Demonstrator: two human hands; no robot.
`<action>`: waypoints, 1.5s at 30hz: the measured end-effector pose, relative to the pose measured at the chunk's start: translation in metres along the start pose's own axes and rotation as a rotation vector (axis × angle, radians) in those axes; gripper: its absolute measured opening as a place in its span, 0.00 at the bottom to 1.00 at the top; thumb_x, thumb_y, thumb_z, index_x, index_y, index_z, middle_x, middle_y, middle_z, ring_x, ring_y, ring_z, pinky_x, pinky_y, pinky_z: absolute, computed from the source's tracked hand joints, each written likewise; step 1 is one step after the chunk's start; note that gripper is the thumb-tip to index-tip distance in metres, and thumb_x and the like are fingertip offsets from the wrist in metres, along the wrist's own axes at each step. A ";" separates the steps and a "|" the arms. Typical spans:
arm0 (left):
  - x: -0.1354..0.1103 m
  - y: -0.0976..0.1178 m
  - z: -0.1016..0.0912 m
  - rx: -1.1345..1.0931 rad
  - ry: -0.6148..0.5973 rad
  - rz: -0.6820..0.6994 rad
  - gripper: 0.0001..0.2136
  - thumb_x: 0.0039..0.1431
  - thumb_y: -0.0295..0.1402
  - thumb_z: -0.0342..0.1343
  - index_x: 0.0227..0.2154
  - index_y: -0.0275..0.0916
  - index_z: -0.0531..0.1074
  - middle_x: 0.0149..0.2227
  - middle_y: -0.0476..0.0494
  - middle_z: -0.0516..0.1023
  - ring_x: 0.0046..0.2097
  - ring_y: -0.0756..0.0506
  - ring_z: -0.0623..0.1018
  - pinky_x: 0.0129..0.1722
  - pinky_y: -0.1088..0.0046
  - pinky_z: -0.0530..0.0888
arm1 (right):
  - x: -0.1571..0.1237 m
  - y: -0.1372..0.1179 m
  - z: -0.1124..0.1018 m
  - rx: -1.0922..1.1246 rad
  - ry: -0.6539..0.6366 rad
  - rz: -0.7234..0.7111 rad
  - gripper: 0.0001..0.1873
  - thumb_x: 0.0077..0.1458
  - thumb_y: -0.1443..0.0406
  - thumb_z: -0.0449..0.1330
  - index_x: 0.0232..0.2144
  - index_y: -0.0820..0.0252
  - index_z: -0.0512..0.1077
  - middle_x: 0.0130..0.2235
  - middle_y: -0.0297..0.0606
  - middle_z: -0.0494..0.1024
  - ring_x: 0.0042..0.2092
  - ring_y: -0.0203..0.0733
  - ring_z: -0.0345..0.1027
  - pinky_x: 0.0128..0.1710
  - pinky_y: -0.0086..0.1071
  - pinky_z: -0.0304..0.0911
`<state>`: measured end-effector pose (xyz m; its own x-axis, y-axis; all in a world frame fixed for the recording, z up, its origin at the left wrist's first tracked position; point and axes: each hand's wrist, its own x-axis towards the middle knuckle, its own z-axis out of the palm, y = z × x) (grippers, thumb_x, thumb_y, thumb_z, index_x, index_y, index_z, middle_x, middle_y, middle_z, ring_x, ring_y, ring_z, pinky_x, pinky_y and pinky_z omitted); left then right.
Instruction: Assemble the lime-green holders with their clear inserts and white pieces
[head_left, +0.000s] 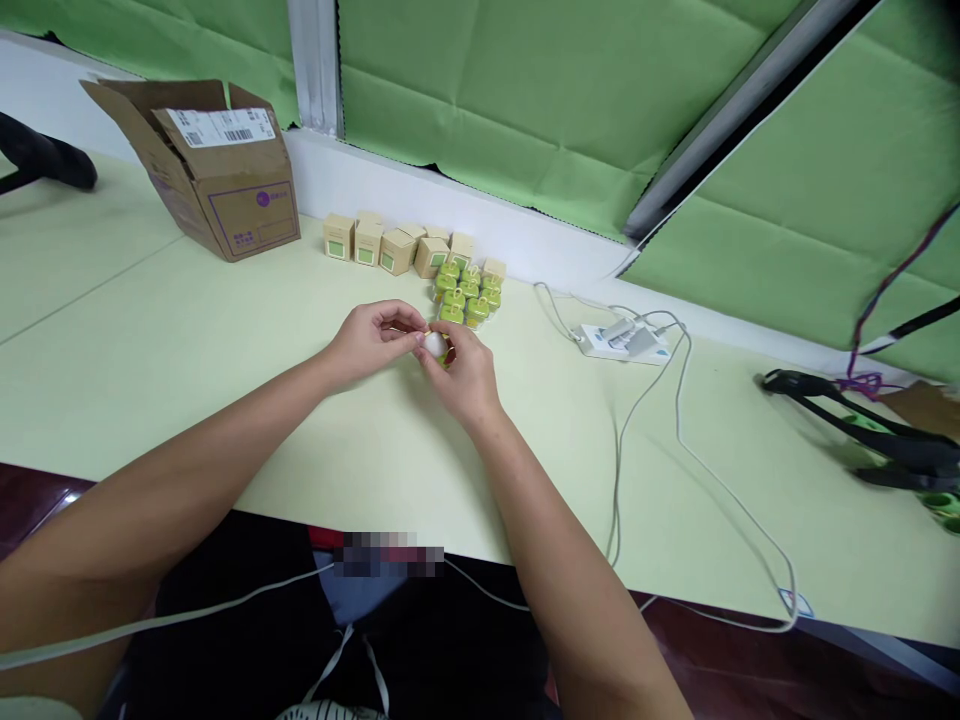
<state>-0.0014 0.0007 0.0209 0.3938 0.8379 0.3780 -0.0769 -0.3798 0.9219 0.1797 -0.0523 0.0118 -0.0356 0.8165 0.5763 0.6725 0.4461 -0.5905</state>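
Observation:
In front of me, my right hand [466, 378] is closed round a small green-lidded jar [435, 345], its whitish round end turned up towards me. A bit of green shows at its edge under the fingers. My left hand [381, 338] pinches at the same jar from the left, thumb and fingertips meeting at its rim. Just beyond my hands stands a cluster of small jars with green lids [469, 288], several of them packed close together. Behind these, several small tan cardboard boxes [367, 243] with green labels are lined up near the wall.
A large open carton [244, 205] stands at the back left. To the right lie a white power strip [624, 344] and its looping white cable [679, 420]. Black stand-like objects sit at the far left [52, 155] and far right [870, 425]. The table's front edge is close to my body.

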 end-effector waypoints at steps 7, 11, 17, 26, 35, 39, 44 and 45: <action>0.002 0.004 0.001 -0.063 0.028 -0.030 0.20 0.47 0.42 0.76 0.37 0.35 0.79 0.39 0.41 0.83 0.43 0.44 0.82 0.49 0.64 0.80 | 0.000 -0.001 0.001 -0.009 0.045 -0.061 0.13 0.58 0.64 0.66 0.46 0.55 0.74 0.46 0.43 0.81 0.45 0.49 0.74 0.47 0.43 0.73; 0.001 0.007 0.001 -0.062 0.008 -0.025 0.18 0.48 0.40 0.76 0.38 0.36 0.79 0.41 0.40 0.83 0.45 0.44 0.82 0.49 0.64 0.80 | 0.000 -0.002 0.002 0.006 0.068 -0.075 0.13 0.58 0.65 0.67 0.45 0.55 0.72 0.46 0.43 0.79 0.45 0.48 0.73 0.46 0.43 0.73; 0.000 0.007 -0.001 -0.032 -0.026 0.031 0.19 0.51 0.42 0.75 0.41 0.36 0.79 0.43 0.39 0.83 0.45 0.44 0.82 0.47 0.66 0.80 | 0.000 -0.003 0.002 0.023 0.081 -0.098 0.10 0.64 0.62 0.64 0.46 0.54 0.70 0.47 0.43 0.78 0.46 0.48 0.72 0.44 0.42 0.72; 0.000 0.008 -0.001 0.019 -0.048 0.090 0.19 0.52 0.42 0.74 0.41 0.37 0.79 0.44 0.39 0.83 0.43 0.45 0.82 0.47 0.66 0.80 | 0.000 0.001 0.005 0.020 0.094 -0.114 0.12 0.62 0.62 0.65 0.45 0.53 0.67 0.46 0.42 0.76 0.47 0.47 0.71 0.43 0.41 0.71; -0.004 0.008 -0.002 0.249 -0.007 0.181 0.10 0.59 0.36 0.66 0.41 0.40 0.83 0.43 0.42 0.85 0.43 0.45 0.82 0.48 0.66 0.80 | 0.000 -0.002 0.004 0.029 0.090 -0.055 0.14 0.60 0.60 0.66 0.46 0.54 0.69 0.45 0.40 0.78 0.44 0.46 0.72 0.43 0.40 0.70; -0.005 0.008 -0.001 0.207 -0.016 0.158 0.10 0.59 0.37 0.65 0.41 0.39 0.84 0.45 0.40 0.85 0.46 0.43 0.83 0.52 0.65 0.80 | 0.000 -0.008 0.003 0.007 0.066 0.028 0.14 0.59 0.57 0.65 0.44 0.54 0.70 0.44 0.40 0.79 0.41 0.45 0.72 0.41 0.39 0.70; -0.003 0.007 -0.001 0.210 0.001 0.121 0.10 0.58 0.36 0.66 0.40 0.39 0.85 0.45 0.40 0.86 0.47 0.43 0.83 0.50 0.66 0.82 | 0.001 -0.011 0.001 0.024 0.100 0.058 0.13 0.57 0.57 0.66 0.42 0.54 0.70 0.42 0.38 0.80 0.39 0.43 0.71 0.39 0.38 0.68; -0.003 0.006 -0.002 0.209 0.002 0.108 0.10 0.58 0.36 0.66 0.40 0.39 0.85 0.45 0.41 0.86 0.47 0.43 0.83 0.50 0.66 0.82 | 0.001 -0.012 0.000 0.023 0.100 0.064 0.14 0.56 0.57 0.66 0.41 0.54 0.70 0.41 0.38 0.79 0.38 0.42 0.71 0.38 0.37 0.68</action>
<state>-0.0048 -0.0039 0.0255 0.3914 0.7886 0.4743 0.0730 -0.5404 0.8382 0.1716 -0.0565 0.0191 0.0817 0.8034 0.5897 0.6541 0.4033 -0.6400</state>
